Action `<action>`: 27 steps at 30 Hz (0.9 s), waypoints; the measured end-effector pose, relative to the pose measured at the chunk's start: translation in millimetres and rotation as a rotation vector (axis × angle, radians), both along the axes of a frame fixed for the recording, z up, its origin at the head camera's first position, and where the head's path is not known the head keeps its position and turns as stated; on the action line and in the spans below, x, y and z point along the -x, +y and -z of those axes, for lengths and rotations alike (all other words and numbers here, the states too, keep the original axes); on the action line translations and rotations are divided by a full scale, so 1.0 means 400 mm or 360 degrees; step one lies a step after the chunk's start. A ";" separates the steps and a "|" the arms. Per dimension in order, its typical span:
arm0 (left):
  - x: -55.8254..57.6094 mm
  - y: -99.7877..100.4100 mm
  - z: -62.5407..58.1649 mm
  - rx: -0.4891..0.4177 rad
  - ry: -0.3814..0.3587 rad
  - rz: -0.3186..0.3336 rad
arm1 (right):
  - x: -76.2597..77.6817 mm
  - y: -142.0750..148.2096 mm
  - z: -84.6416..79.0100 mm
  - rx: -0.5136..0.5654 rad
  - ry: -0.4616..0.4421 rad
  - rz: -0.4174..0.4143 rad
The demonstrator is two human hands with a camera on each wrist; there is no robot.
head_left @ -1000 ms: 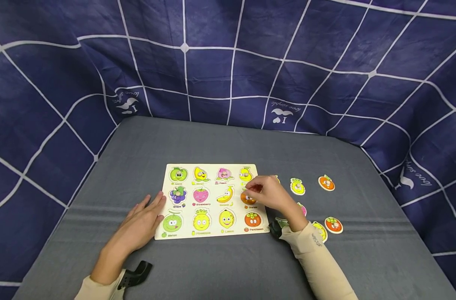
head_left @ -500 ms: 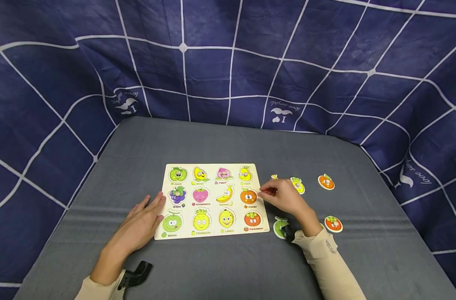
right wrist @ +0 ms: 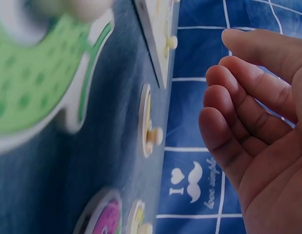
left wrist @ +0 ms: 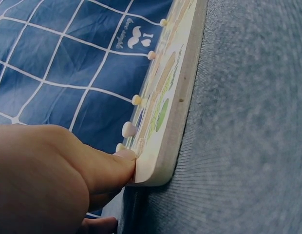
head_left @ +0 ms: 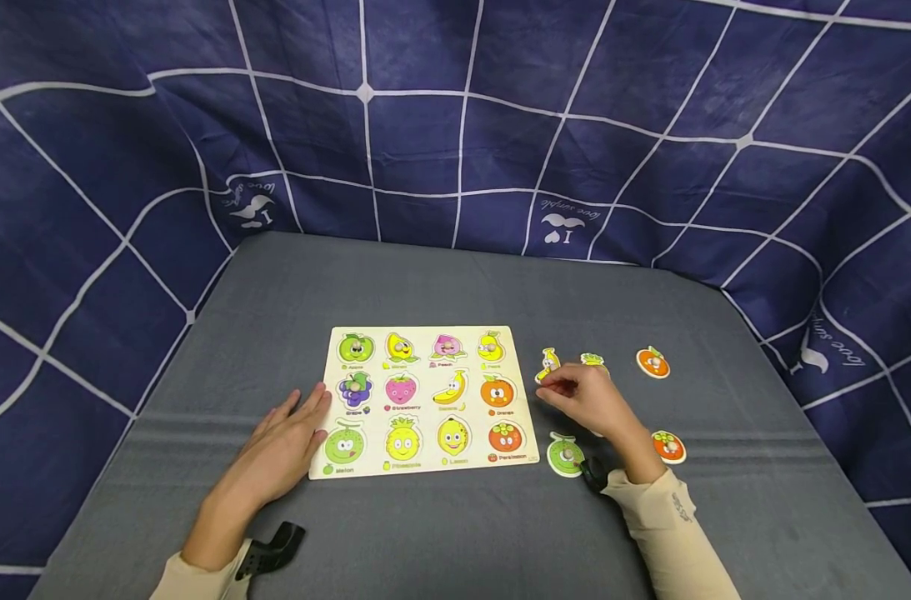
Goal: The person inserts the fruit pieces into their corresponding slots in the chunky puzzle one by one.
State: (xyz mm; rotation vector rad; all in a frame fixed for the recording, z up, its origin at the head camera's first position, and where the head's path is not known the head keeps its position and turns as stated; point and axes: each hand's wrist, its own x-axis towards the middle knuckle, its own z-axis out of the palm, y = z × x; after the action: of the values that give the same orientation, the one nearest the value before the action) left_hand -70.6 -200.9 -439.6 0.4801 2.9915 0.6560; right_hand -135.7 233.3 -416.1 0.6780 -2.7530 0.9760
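Note:
A pale wooden fruit puzzle board (head_left: 425, 475) lies on the grey cloth, its top row and the grape slot filled with knobbed pieces. Straight fingers of my left hand (head_left: 271, 454) rest along its left edge; the left wrist view shows the thumb (left wrist: 114, 165) on the board's corner. My right hand (head_left: 593, 400) is just right of the board, over the lower part of a banana piece (head_left: 548, 360). Its fingers (right wrist: 219, 131) are loosely bent with nothing between them in the right wrist view. A green melon piece (head_left: 565, 456) lies below that hand.
An orange piece (head_left: 653, 362) and a persimmon piece (head_left: 668, 447) lie farther right. A pineapple piece (head_left: 593, 359) is partly hidden behind my right hand. The right wrist view also shows a magenta piece (right wrist: 107, 218). A blue gridded curtain (head_left: 425, 150) surrounds the table.
My right hand has moved from the orange picture on the board rightward to beside the banana piece, uncovering the orange picture and the melon piece. My left hand has stayed in place.

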 end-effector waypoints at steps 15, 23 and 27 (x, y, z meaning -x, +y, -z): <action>0.000 0.001 -0.001 -0.0021 0.0001 0.0005 | -0.024 0.080 -0.003 -0.0021 0.0069 0.0128; 0.000 0.000 -0.002 -0.0024 0.0006 0.0001 | -0.031 0.107 0.004 0.0025 0.0094 0.0140; -0.001 0.000 -0.002 -0.0025 0.0007 -0.0004 | -0.038 0.120 0.008 0.0011 0.0075 0.0174</action>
State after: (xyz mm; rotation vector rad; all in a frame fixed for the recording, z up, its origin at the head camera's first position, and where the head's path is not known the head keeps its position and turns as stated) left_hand -70.3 -201.0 -438.8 0.4798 2.9936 0.6799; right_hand -120.6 281.1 -419.5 0.5357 -2.7122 0.9337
